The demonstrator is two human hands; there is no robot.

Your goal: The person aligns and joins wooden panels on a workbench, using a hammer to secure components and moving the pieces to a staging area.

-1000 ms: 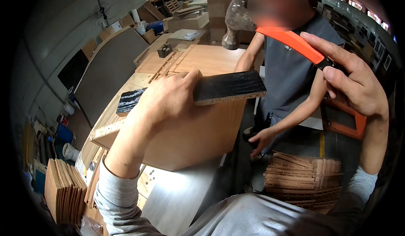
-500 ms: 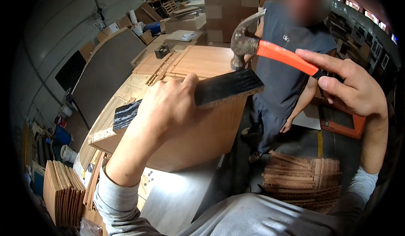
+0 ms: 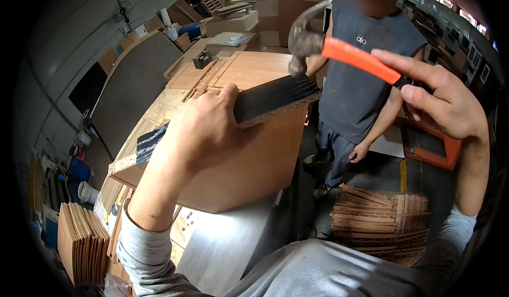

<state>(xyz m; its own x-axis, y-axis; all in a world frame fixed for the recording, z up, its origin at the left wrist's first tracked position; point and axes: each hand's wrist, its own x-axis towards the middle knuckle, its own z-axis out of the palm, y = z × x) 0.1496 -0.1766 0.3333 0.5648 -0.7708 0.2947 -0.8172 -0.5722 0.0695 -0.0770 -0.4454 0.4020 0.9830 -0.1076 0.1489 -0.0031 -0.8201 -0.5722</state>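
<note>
The left hand [image 3: 204, 130] grips a long dark flat wooden strip [image 3: 275, 98] (edge up), while the right hand [image 3: 442, 103] clasps an orange-handled steel claw hammer [image 3: 339, 50] just above the strip's end.

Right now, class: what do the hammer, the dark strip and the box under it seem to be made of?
Hammer: dull grey head, likely steel; glossy orange handle, probably plastic or fibreglass, in the right hand.
Dark strip, held by the left hand: black, grained face, pale speckled edge, apparently laminated chipboard.
Box: smooth tan wood-look panels, probably laminated board.
</note>
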